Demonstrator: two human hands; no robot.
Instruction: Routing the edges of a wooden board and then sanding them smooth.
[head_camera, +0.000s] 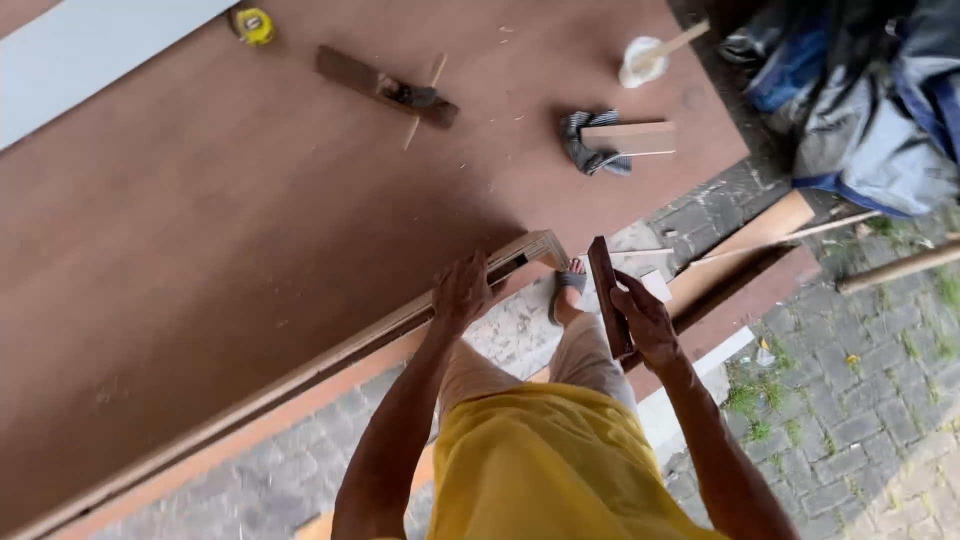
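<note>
My left hand (461, 291) rests on the near edge of a large brown plywood board (250, 230), close to its corner (545, 245), gripping the edge trim. My right hand (645, 318) holds a dark narrow wooden block (608, 295) upright, just right of that corner. My foot in a sandal (568, 290) shows between the hands. My yellow shirt fills the bottom of the view.
On the board lie a wooden hand plane (385, 88), a yellow tape measure (255, 25), a striped cloth with a wood offcut (615, 140) and a white bag with a stick (645, 58). Planks (770, 235) lie on the brick paving, with a blue-grey tarp (870, 110) beyond.
</note>
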